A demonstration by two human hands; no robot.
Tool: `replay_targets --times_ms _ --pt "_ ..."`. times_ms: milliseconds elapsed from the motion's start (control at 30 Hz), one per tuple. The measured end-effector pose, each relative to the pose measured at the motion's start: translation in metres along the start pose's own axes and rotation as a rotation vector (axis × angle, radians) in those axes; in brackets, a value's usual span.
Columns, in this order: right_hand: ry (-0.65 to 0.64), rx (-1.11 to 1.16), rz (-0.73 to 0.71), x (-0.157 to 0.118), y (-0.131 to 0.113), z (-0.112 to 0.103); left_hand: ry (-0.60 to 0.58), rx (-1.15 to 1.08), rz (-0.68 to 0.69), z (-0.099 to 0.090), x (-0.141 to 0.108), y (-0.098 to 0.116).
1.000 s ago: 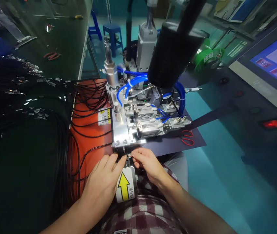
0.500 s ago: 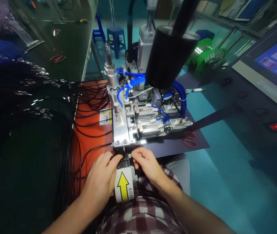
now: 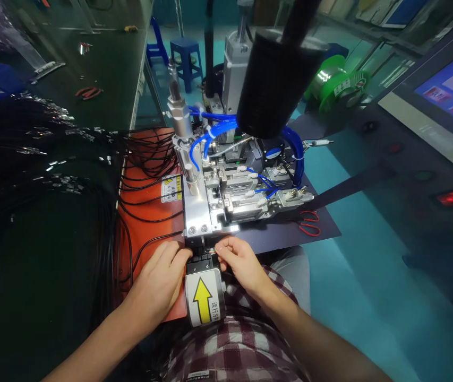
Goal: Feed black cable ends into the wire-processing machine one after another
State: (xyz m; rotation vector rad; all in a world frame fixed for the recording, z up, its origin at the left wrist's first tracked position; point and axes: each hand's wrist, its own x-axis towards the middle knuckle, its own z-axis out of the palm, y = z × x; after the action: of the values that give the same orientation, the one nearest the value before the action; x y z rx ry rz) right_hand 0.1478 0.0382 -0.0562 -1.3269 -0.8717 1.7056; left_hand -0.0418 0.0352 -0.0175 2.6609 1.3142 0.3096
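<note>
My right hand [image 3: 239, 260] pinches a small shiny connector [image 3: 212, 251] between thumb and forefinger, just above the black track [image 3: 199, 265] at the machine's front. My left hand [image 3: 160, 276] rests at the left side of that track, its fingers curled together with the tips at the track's edge. Anything in those fingers is hidden. Between my hands sits a white cover with a yellow arrow [image 3: 202, 300]. Directly beyond them stands the metal machine [image 3: 198, 212] with blue air hoses [image 3: 220, 129]. Black cables [image 3: 152, 220] run along its left side over an orange surface [image 3: 136, 249].
Piled black cables with silver ends [image 3: 67, 183] cover the left bench. Red-handled scissors [image 3: 309, 223] lie on the dark plate at right. A black cylinder [image 3: 276, 85] hangs over the machine. A screen panel [image 3: 449, 90] and green wire spool [image 3: 340, 82] stand to the right.
My left hand has shifted left, away from my right hand, uncovering more of the black track. My right hand keeps its pinch in nearly the same place. The view has moved slightly.
</note>
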Motion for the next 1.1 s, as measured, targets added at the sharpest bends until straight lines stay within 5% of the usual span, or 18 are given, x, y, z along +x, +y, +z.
replay_targets --times_ms 267,467,633,933,1100 --pt "0.0 0.033 0.015 0.0 0.0 0.0 0.043 0.067 0.004 0.002 -0.004 0.003" --pt "-0.006 0.055 0.008 0.0 0.003 0.0 -0.076 -0.022 -0.011 0.001 -0.001 0.02" --pt "0.008 0.059 -0.001 0.0 0.005 0.0 -0.019 -0.154 -0.024 0.01 0.002 0.026" --pt "0.047 0.039 -0.038 -0.002 0.005 0.005 -0.02 -0.064 -0.107 0.02 0.008 0.033" --pt "0.023 0.045 -0.052 -0.001 0.009 0.005 0.054 -0.176 -0.224 0.013 -0.011 0.038"
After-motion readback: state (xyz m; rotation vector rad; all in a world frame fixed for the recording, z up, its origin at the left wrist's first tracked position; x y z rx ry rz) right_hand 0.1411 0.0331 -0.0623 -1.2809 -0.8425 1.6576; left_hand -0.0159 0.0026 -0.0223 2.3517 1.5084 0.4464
